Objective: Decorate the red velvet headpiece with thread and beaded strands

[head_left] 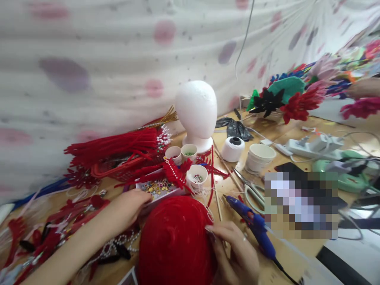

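Observation:
A rounded red fuzzy form (175,241) stands at the front centre. My left hand (135,204) reaches to the edge of a white box (169,198) of gold and coloured gems; its fingertips are partly hidden, so I cannot tell whether they hold anything. At the right side of the red form is my right hand (234,249), fingers bent, thumb and forefinger close together by a thin pale loop of string or beads (210,213). A red piece with a row of pearls (177,173) lies behind the box.
A white foam head (197,114), thread cone (233,149), paper cups (196,178), scissors (252,190) and a blue glue gun (252,223) stand or lie beyond. Red stems (113,146) fill the left; a power strip (314,147) and another person's hand (365,88) are right.

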The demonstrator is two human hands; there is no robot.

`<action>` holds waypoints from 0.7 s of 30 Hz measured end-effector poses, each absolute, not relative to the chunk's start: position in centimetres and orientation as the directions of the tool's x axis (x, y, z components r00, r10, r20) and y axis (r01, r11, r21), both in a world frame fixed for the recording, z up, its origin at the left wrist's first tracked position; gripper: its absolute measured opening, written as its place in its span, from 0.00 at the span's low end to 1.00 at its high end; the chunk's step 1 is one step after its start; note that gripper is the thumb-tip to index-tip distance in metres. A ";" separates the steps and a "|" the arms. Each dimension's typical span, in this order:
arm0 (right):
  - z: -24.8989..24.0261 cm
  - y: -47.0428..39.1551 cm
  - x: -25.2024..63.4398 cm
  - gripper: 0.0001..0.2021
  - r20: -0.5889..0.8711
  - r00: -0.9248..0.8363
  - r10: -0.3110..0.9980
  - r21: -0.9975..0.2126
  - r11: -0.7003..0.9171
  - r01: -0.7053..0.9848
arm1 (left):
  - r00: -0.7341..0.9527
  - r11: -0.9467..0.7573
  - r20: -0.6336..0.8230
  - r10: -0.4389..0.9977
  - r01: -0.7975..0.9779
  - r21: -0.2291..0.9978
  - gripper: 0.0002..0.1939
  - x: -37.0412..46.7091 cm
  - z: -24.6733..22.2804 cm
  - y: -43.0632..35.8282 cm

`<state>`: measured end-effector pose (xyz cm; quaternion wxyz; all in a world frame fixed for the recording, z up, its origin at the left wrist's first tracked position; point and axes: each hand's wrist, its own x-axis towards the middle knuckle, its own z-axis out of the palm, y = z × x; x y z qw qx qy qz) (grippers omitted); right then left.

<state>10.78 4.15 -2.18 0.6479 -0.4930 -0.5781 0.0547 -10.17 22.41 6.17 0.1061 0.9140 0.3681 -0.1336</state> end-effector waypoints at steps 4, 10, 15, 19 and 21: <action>-2.3 3.8 11.1 0.16 0.736 0.295 0.609 -0.665 0.569 0.485 | 0.684 -0.705 -0.305 0.663 0.707 0.051 0.20 -9.4 7.9 21.4; -2.3 3.7 10.7 0.16 0.803 0.244 0.543 -0.586 0.645 0.490 | 0.696 -0.712 -0.162 0.700 0.696 -0.086 0.21 -10.9 10.1 21.0; -2.1 4.0 10.8 0.15 0.838 0.202 0.507 -0.525 0.649 0.550 | 0.664 -0.669 -0.121 0.738 0.743 0.003 0.21 -11.5 9.1 21.2; -1.8 4.2 11.2 0.12 0.856 0.253 0.450 -0.497 0.583 0.643 | 0.639 -0.643 -0.123 0.760 0.765 0.002 0.23 -11.0 7.5 21.2; -1.6 4.2 11.4 0.10 0.868 0.281 0.409 -0.480 0.548 0.685 | 0.640 -0.646 -0.111 0.761 0.763 -0.024 0.23 -11.0 7.0 21.3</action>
